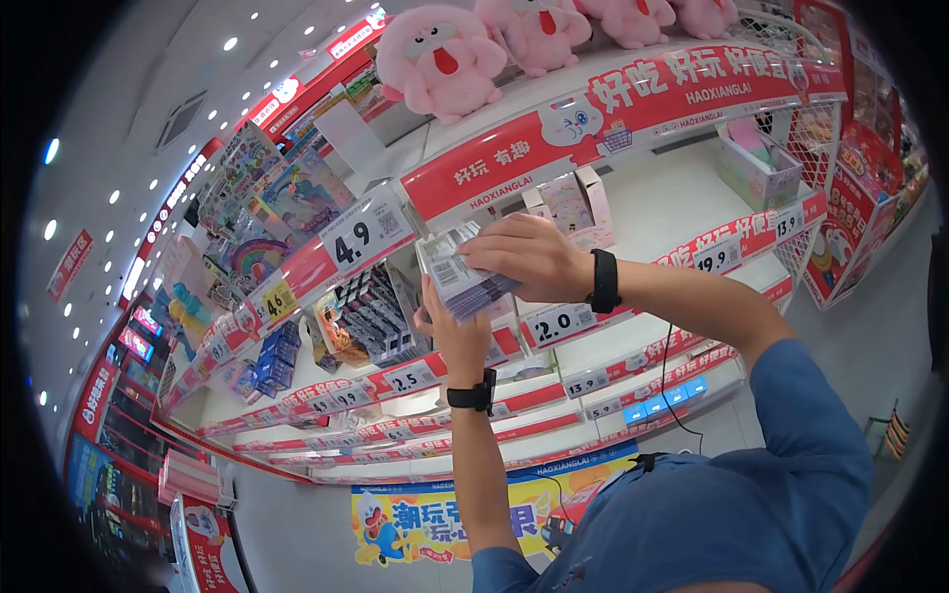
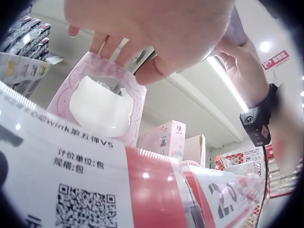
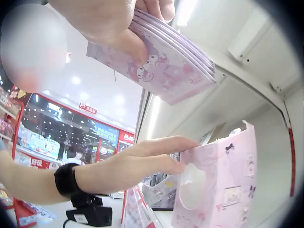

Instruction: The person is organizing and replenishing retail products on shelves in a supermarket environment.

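My right hand [image 1: 534,259] grips a stack of thin purple packets [image 3: 164,71] printed with cartoon figures, its thumb across the face of the outer one. Just below, my left hand [image 1: 461,341] is at the top edge of a pink display box [image 2: 137,97] with a scalloped cut-out. In the left wrist view, the fingers of my left hand [image 2: 156,28] meet that edge, with the thumb beside its right corner. The right wrist view shows two long fingers of the left hand [image 3: 128,166] against the box [image 3: 232,185]; its far side is hidden.
Another pink box [image 1: 578,208] stands farther along the shelf, and a pastel bin [image 1: 756,168] sits near its right end. Dark boxed packs [image 1: 376,316] are at the left. Price strips [image 1: 366,235] edge the shelves. Pink plush toys [image 1: 442,64] line the top.
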Motion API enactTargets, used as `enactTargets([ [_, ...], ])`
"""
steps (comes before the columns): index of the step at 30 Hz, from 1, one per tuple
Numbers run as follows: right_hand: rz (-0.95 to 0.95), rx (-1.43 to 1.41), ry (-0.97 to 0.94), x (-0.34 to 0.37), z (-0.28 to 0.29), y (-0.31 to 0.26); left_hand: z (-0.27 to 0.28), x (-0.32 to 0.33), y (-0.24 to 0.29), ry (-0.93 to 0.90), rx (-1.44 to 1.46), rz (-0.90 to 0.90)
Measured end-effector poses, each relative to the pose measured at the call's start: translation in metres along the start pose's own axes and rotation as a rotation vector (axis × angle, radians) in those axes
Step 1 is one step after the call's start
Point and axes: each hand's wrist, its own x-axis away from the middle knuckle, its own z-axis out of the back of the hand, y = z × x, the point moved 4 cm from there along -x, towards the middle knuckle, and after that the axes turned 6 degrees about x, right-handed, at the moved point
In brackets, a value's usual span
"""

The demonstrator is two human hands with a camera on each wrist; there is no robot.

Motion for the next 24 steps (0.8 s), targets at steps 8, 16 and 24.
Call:
enactTargets([
  [8, -0.262, -0.159, 0.034, -0.009, -0.061, 0.017, 0.011, -0.005, 0.009, 0.037, 0.013, 0.04],
  [16, -0.76, -0.241, -0.355, 0.003, -0.078, 0.064, 0.016, -0.006, 0.009, -0.01, 0.003, 0.08],
  [24, -0.696, -0.077, -0.601, 0.01, -0.115, 0.076, 0.012, -0.007, 0.01, 0.019, 0.09, 0.076],
])
